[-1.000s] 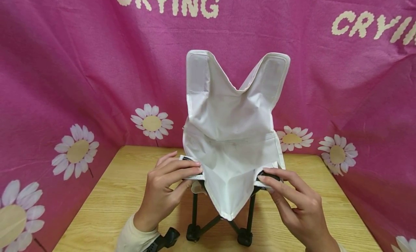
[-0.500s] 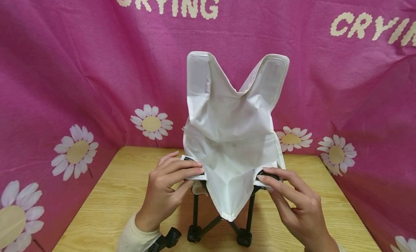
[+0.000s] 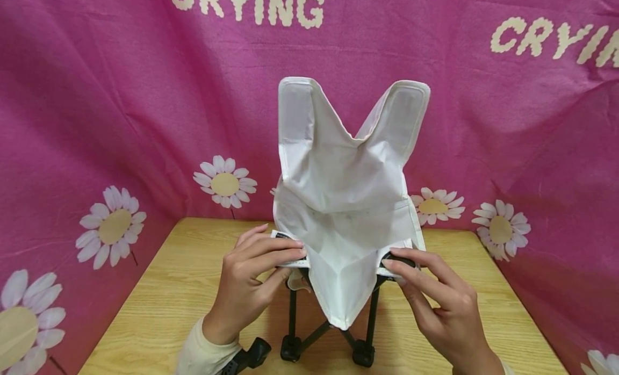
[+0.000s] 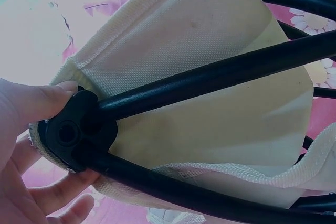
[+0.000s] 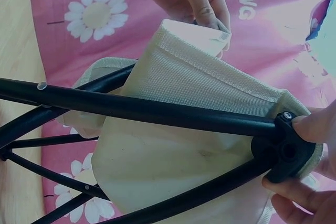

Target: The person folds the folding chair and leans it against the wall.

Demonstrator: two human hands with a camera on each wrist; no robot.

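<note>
White fabric chair [image 3: 348,187] btwn L hand [image 3: 244,278] & R hand [image 3: 454,305], both pinching its nr corners [image 3: 387,272]

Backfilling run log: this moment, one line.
white fabric: on black frame; left hand: grips near corner; right hand: grips other near corner; table: under frame

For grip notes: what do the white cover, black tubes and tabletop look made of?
White cover: probably synthetic fabric, matte; woven texture shows in both wrist views.
Black tubes: likely coated metal, smooth, with a soft sheen; plastic possible.
Tabletop: light wood or wood-look laminate, judging by its grain.
</note>
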